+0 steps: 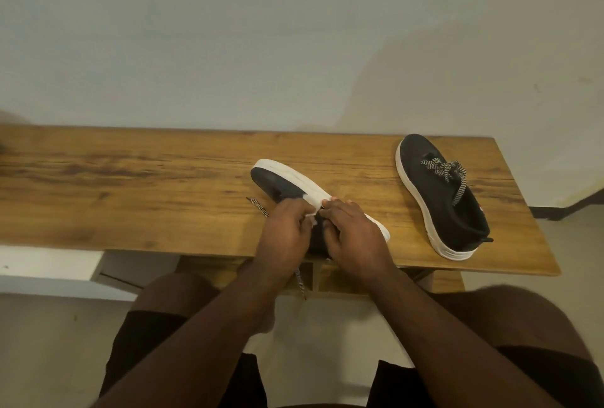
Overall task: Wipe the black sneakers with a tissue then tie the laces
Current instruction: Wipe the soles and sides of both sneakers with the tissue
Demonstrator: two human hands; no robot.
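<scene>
A black sneaker with a white sole (pixel 281 183) lies tilted on its side near the front edge of the wooden table (pixel 130 185), toe pointing far left. My left hand (pixel 286 234) holds a small white tissue (pixel 312 213) against the sneaker's side. Over its heel half my right hand (pixel 354 234) curls, gripping it. Its black-and-white lace ends trail loose, one on the table (pixel 258 206), one hanging below the edge (pixel 300 283). A second black sneaker (pixel 441 195) stands upright at the right, its laces in a bow (pixel 446 170).
The table backs onto a pale wall (pixel 294 47). Its right end stops just past the second sneaker. My knees (pixel 170 296) sit under the front edge. A white ledge (pixel 49 263) lies lower left.
</scene>
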